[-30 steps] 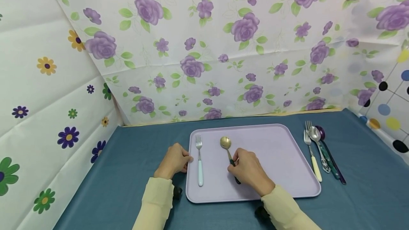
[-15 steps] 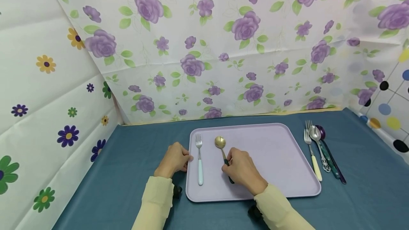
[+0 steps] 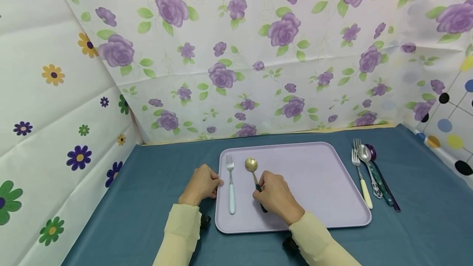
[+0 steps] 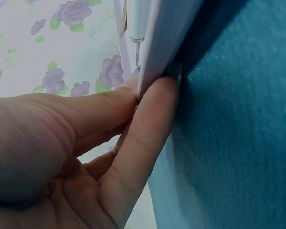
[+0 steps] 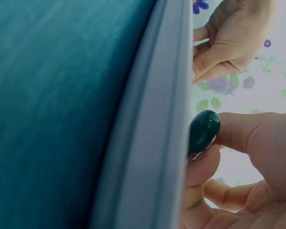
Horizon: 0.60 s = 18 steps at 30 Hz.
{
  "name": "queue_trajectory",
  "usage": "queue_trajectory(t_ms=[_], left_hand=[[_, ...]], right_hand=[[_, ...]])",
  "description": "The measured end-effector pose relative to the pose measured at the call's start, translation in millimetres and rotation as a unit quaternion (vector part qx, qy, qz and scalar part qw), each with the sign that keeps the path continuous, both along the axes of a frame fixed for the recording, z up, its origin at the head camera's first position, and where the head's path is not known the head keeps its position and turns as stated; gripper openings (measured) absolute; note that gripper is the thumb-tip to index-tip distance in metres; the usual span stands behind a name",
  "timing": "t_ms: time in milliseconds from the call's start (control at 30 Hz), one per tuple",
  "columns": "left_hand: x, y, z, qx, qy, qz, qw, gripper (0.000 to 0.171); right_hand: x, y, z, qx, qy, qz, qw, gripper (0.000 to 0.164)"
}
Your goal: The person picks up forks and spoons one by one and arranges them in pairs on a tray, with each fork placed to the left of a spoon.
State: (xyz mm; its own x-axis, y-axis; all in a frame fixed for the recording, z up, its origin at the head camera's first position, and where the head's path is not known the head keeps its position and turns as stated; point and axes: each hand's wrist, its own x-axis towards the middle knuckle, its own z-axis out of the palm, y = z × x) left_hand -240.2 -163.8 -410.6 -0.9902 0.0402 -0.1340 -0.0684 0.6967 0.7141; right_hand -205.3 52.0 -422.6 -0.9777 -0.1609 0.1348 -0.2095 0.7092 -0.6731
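A pale purple tray (image 3: 295, 167) lies on the blue cloth. My left hand (image 3: 200, 185) pinches its left rim between thumb and fingers, as the left wrist view also shows. Inside the tray, near that rim, a fork (image 3: 231, 188) with a light blue handle points away from me. To its right is a gold spoon (image 3: 251, 165) with a dark green handle, tilted slightly, bowl at the far end. My right hand (image 3: 276, 194) pinches this spoon by its handle, low over the tray. In the right wrist view the glossy green handle end (image 5: 204, 131) shows between thumb and fingers.
Right of the tray lies a bunch of cutlery: a fork with a cream handle (image 3: 366, 194), a silver spoon (image 3: 364, 155), a purple spoon (image 3: 371, 153) and another fork partly under them. A floral sheet (image 3: 221, 52) hangs behind the table.
My right hand has moved left with the gold spoon, bringing it closer to the light blue fork. The left hand stays at the tray's rim.
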Motion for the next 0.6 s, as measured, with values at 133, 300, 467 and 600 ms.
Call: queue_trajectory(t_ms=[133,300,467,600], left_hand=[[0.1,-0.6,0.3,0.002,0.0,0.001,1.0,0.011],[-0.1,-1.4,-0.2,-0.006,-0.001,0.0,1.0,0.011],[-0.4,-1.3,-0.9,-0.009,0.002,-0.005,0.9999,0.011],[-0.6,-1.2,-0.9,-0.007,0.001,-0.004,1.0,0.011]], right_hand=[[-0.1,-3.8,0.5,-0.002,0.003,0.0,1.0,0.015],[-0.9,-7.8,-0.7,0.001,0.009,-0.006,1.0,0.017],[-1.1,-11.0,-2.3,0.006,0.011,-0.017,1.0,0.016],[-1.5,-14.8,-2.3,0.006,0.003,-0.021,1.0,0.017]])
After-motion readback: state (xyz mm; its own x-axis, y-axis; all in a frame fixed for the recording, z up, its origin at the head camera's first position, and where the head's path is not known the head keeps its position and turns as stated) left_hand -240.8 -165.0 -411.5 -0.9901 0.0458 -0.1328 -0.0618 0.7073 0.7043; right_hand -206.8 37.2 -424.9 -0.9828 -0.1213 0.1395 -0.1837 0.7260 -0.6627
